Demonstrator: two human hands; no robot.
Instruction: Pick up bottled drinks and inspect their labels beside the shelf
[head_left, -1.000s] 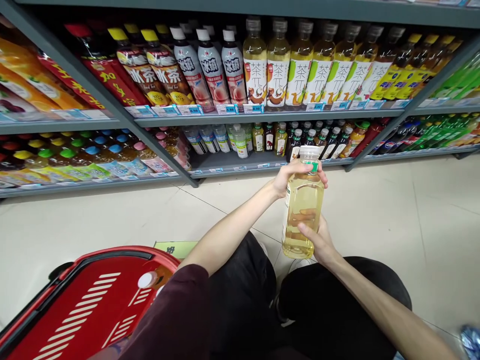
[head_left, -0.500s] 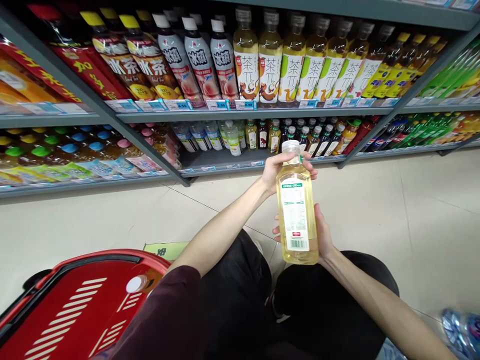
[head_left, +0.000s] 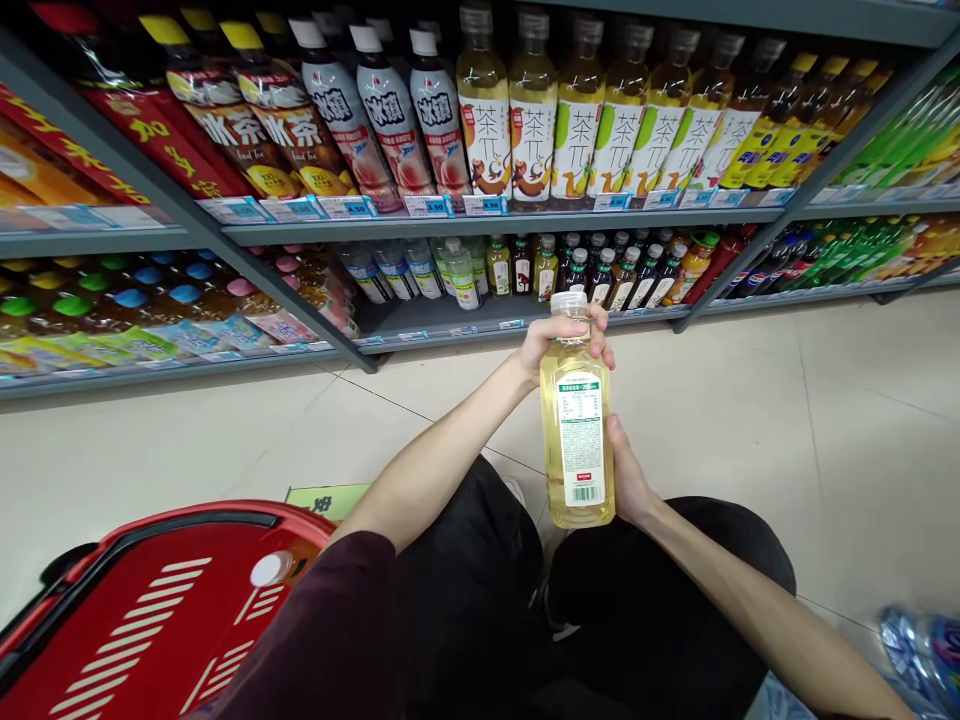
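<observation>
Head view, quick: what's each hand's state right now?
Left hand: closed around the yellow bottle, near its top.
Right hand: at the bottle's lower side, partly hidden; whether closed cannot be told.

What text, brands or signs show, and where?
"冰茶 Iced Tea": left yellow-capped bottles
"100": same bottles
"冰镇": white-capped bottles
"茶π": clear-capped bottles
"加多宝": red-capped bottle
"王老吉": red container
"4.50": shelf tag
"3.50": next tag
"6.90": third tag
"安": floor sign
Held bottle and elsewhere: too small or blurred.

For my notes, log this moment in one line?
left fingers: neck of bottle; right fingers: its side; label: facing camera; basket: left
</observation>
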